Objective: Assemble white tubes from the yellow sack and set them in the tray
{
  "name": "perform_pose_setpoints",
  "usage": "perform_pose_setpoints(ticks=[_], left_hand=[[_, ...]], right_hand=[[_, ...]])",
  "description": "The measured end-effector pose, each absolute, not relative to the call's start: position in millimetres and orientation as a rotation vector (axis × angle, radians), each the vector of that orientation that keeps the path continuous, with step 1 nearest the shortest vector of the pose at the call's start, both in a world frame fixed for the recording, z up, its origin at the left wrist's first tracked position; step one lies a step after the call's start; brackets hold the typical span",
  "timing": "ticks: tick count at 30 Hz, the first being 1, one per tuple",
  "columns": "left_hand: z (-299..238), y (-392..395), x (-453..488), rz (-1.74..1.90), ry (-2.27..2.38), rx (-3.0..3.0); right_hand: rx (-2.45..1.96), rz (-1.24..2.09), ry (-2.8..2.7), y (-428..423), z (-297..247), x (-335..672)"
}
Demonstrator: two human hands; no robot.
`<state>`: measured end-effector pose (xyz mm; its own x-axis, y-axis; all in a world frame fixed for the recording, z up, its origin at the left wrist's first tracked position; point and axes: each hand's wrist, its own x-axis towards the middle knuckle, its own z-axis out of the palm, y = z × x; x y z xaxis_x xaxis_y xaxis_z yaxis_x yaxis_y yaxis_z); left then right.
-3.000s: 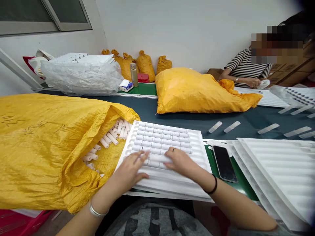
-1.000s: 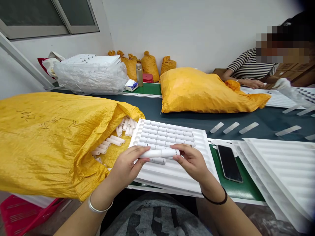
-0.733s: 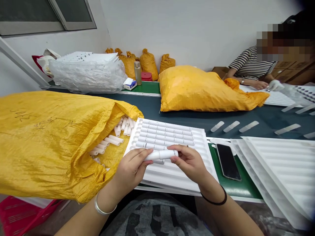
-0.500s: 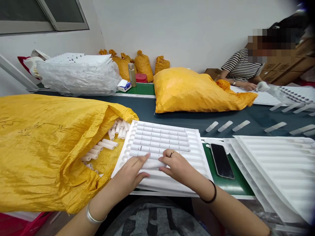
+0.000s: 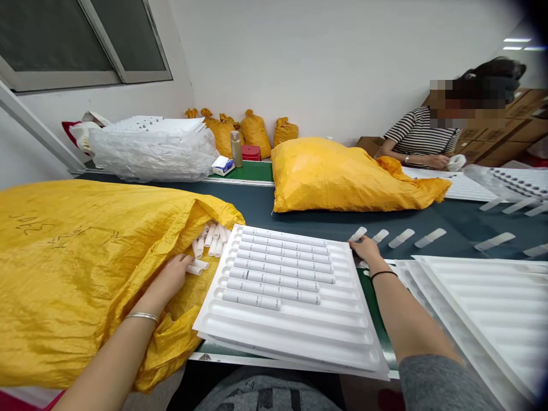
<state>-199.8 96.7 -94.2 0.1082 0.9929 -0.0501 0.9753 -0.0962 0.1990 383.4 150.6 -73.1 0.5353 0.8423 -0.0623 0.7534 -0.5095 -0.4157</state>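
Note:
My left hand (image 5: 171,278) reaches into the mouth of the yellow woven sack (image 5: 81,240), beside loose white tubes (image 5: 212,240). Its fingers are partly hidden, so I cannot see whether they grip one. At the near edge of the dark belt, my right hand (image 5: 365,249) is closed on the lower end of a translucent plastic tube (image 5: 359,233). Between my hands lies a white ribbed tray (image 5: 291,337). Printed white tubes (image 5: 278,260) fill its far grooves end to end, and the front row with tubes is shorter.
More translucent pieces (image 5: 430,237) lie spaced along the dark belt (image 5: 325,224). Stacked white trays (image 5: 479,297) stand at right. Across the belt are a full yellow sack (image 5: 342,174), a plastic-wrapped tray stack (image 5: 154,151), a bottle (image 5: 236,148) and a co-worker in a striped shirt (image 5: 422,134).
Both hands have left the tray. My left hand moved left into the sack, and my right hand moved right to the belt's edge. A short row of tubes now lies where they were.

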Motion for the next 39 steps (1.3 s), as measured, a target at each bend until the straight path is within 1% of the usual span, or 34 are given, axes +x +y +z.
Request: perform_pose_setpoints(ticks=[3, 6, 9, 12, 13, 15, 18, 21, 23, 25, 28, 31, 33, 36, 39], left_hand=[[-93.6, 96.8, -198.2, 0.166, 1.895, 2.224], [-93.6, 96.3, -196.7, 0.220, 1.831, 2.224], [-88.3, 96.2, -186.1, 0.316, 1.790, 2.205], [-71.4, 93.5, -163.0, 0.493, 1.714, 2.218], [-63.7, 91.0, -153.7, 0.560, 1.675, 2.229], [-47.4, 83.1, -135.1, 0.663, 1.594, 2.252], [-28.1, 65.2, -109.7, 0.842, 1.458, 2.223], [-19.5, 46.5, -86.2, 1.152, 1.295, 1.852], [-17.3, 37.2, -72.1, 1.399, 1.189, 1.389], [-15.2, 31.5, -61.7, 1.548, 1.075, 0.926], [-11.2, 27.3, -55.8, 1.529, 0.951, 0.536], [-10.5, 22.4, -54.0, 1.458, 0.905, 0.416], [-13.3, 17.2, -48.8, 1.409, 0.887, 0.393], [-19.6, 8.3, -34.3, 1.319, 0.863, 0.417], [-23.1, 2.9, -22.5, 1.243, 0.870, 0.572]], right_hand=[[-2.513, 0.413, -1.306, 146.6, -61.5, 386.5], [-2.464, 0.301, -1.352, 124.2, -47.8, 367.1], [-2.222, 0.323, -1.614, 82.2, -47.3, 313.3], [-1.813, 0.501, -2.034, 36.4, -59.0, 250.1], [-1.672, 0.494, -2.170, 24.3, -63.7, 234.0], [-1.584, 0.362, -2.330, 8.0, -72.4, 214.7], [-1.824, 0.115, -2.291, 0.7, -81.9, 213.5], [-1.876, 0.088, -2.252, 1.4, -86.9, 225.3], [-1.841, 0.101, -2.258, 1.3, -89.1, 232.2], [-1.816, 0.109, -2.257, 0.5, -91.1, 238.0], [-1.794, 0.123, -2.253, -0.3, -91.4, 246.8], [-1.756, 0.181, -2.170, -0.8, -81.2, 251.5], [-1.669, 0.356, -2.028, -2.0, -67.6, 247.2], [-1.416, 0.696, -1.820, -4.7, -45.7, 227.9], [-1.157, 0.853, -1.767, -5.6, -32.4, 205.9]])
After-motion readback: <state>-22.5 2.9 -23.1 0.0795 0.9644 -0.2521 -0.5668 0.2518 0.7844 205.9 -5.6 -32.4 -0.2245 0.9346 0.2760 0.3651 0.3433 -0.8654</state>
